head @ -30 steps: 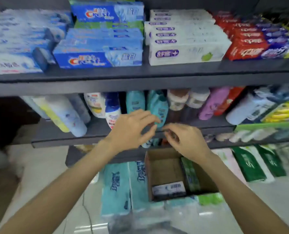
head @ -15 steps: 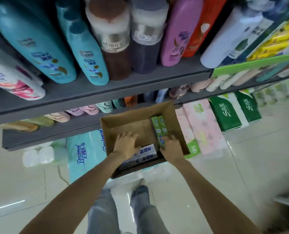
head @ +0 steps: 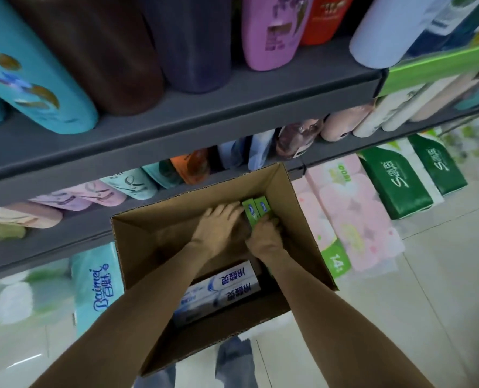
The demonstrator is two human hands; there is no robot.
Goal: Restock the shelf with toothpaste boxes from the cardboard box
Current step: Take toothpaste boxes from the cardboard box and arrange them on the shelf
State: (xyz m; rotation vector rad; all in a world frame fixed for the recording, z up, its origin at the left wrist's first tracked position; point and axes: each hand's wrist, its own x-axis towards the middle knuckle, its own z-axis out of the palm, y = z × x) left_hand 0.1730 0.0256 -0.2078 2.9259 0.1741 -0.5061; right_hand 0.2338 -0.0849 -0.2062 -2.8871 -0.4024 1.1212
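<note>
Curled around the near ends of two green toothpaste boxes (head: 256, 210), standing side by side against the right inner wall: the fingers (head: 270, 223) of the right hand (head: 263, 236). Spread and fairly straight, tips touching the left face of the same green pair: the fingers (head: 230, 209) of the left hand (head: 218, 228); whether pressing or only touching, cannot tell. Both hands deep inside the open brown corrugated cardboard box (head: 137, 245), forearms crossing its near rim. Lower in that carton, toward the near wall and beneath the left forearm: white toothpaste boxes with dark blue lettering (head: 227, 287), lying flat. Carton on the pale tiled floor (head: 429, 289), just in front of the grey shelf unit (head: 204, 107). Left of the carton, a light blue tissue pack (head: 98, 287); right of it, pink-and-white tissue packs (head: 350, 214), then green-and-white tissue packs (head: 395, 186). On the grey board above: a turquoise bottle (head: 31, 74), a dark brown bottle (head: 101, 51), a lilac bottle (head: 272, 29). On the lower board, a blurred row of pastel bottles (head: 106, 189). At the bottom edge, blue-trousered legs (head: 232, 362).
</note>
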